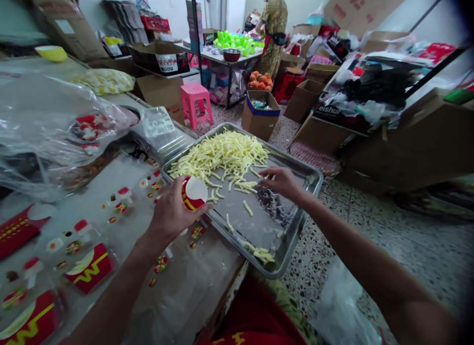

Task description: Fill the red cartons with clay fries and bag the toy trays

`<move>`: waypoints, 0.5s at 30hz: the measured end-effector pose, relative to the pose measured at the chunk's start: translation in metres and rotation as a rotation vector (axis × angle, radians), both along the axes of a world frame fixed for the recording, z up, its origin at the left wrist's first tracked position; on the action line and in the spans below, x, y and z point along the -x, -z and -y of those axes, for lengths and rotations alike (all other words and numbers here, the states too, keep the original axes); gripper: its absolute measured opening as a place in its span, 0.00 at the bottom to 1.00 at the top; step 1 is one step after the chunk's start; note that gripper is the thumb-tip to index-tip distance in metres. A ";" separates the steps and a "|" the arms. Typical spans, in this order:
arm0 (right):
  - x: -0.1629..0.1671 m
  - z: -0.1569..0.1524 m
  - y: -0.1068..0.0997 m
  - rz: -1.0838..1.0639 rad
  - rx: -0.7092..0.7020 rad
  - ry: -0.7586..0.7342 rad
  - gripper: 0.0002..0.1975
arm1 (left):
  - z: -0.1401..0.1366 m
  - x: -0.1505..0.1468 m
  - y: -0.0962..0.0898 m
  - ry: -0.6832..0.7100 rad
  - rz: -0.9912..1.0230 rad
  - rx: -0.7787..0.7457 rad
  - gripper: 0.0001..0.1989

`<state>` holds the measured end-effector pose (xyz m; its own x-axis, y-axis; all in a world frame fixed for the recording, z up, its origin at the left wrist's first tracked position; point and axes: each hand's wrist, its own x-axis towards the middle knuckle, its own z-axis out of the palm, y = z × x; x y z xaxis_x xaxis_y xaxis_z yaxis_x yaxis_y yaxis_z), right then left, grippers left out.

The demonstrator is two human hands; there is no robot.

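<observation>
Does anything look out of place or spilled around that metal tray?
The metal tray juts past the edge of the table; any support beneath is hidden. Inside, a small clump of yellow sticks lies apart from the main pile, looking stray.

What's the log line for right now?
left hand: holding red carton; right hand: over tray, near fries; fries: heaped at tray's far side

Red-and-white carton (195, 193) near pale fries (222, 154) — mostly heaped, some scattered.
</observation>
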<state>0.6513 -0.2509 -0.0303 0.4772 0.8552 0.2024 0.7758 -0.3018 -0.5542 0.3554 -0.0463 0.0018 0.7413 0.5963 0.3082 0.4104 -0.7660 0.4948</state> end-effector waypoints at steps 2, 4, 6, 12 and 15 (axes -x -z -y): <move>-0.011 -0.003 -0.005 0.008 0.035 -0.051 0.10 | 0.008 -0.009 0.000 -0.037 -0.032 0.050 0.43; -0.011 -0.011 -0.006 0.047 0.072 -0.147 0.13 | 0.014 -0.017 0.001 -0.057 -0.069 0.086 0.43; 0.001 -0.021 -0.002 0.103 0.114 -0.141 0.18 | 0.019 -0.023 0.004 -0.048 -0.080 0.095 0.42; 0.047 -0.036 0.008 0.253 0.460 0.038 0.10 | 0.030 -0.038 0.008 0.018 -0.066 -0.024 0.40; 0.055 -0.031 0.008 0.264 0.476 0.101 0.09 | 0.036 -0.050 0.004 0.033 -0.175 -0.077 0.36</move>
